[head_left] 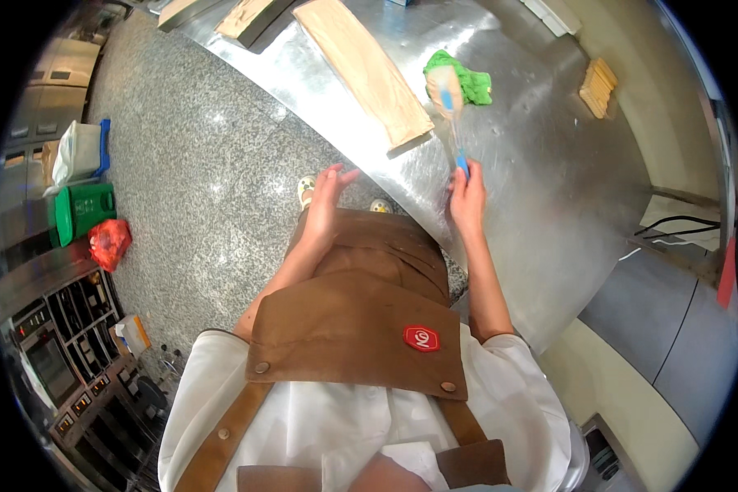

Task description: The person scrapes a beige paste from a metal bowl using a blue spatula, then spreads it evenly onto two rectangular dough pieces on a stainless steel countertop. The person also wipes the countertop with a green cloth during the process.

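My right hand [467, 195] grips the blue handle of a brush [451, 102] at the edge of the steel counter [549, 189]; its pale bristle head lies out on the metal, touching a green cloth [467, 82]. My left hand [328, 193] hovers open over the counter's edge, fingers spread, holding nothing. A long tan wooden board [365, 66] lies on the counter just beyond the left hand. I wear a brown apron [361, 320] over a white shirt.
More boards [250, 16] lie at the counter's far end, and a stack of small wooden pieces [599, 86] sits by the wall. On the speckled floor at the left stand a green bin [82, 211], a red bag [109, 243] and a white bag [75, 152]. Ovens [66, 344] line the lower left.
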The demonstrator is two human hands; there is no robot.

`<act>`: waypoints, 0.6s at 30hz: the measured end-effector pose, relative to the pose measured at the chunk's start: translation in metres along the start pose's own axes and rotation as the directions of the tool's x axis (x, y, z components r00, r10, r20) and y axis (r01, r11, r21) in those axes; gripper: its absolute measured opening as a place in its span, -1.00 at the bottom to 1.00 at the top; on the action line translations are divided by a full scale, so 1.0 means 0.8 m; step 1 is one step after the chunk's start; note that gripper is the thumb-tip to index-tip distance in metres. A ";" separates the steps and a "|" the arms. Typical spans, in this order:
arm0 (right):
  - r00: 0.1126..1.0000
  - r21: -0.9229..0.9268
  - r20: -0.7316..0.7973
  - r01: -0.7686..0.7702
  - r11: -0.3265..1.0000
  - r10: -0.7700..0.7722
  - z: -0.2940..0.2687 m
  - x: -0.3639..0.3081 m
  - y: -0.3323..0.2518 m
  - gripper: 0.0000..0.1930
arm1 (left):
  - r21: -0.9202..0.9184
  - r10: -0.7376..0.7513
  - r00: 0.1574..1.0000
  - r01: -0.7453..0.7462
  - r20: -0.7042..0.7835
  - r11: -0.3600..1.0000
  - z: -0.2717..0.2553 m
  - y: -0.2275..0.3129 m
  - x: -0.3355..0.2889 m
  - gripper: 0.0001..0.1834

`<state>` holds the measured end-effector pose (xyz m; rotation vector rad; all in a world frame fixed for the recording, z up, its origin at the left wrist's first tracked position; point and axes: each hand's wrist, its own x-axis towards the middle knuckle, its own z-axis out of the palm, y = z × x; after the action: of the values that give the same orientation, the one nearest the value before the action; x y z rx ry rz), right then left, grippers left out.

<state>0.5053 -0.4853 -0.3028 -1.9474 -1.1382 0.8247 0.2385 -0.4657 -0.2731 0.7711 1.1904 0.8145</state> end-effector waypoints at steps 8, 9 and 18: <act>0.969 -0.281 -0.043 0.221 0.934 -0.243 0.065 0.021 -0.011 -0.69 | 0.025 0.012 1.000 -0.012 0.012 1.000 0.001 -0.001 -0.002 -0.36; 0.974 -0.309 -0.036 0.200 0.930 -0.222 0.062 0.016 -0.009 -0.68 | 0.029 0.010 1.000 -0.010 0.008 1.000 0.000 -0.001 -0.001 -0.36; 0.983 -0.562 -0.099 0.075 0.824 -0.157 0.026 -0.024 0.014 -0.61 | 0.012 0.008 1.000 -0.008 -0.010 1.000 -0.001 -0.001 0.003 -0.33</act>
<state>0.4852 -0.5010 -0.3199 -2.3249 -1.5142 0.2862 0.2384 -0.4639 -0.2753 0.7830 1.2025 0.8197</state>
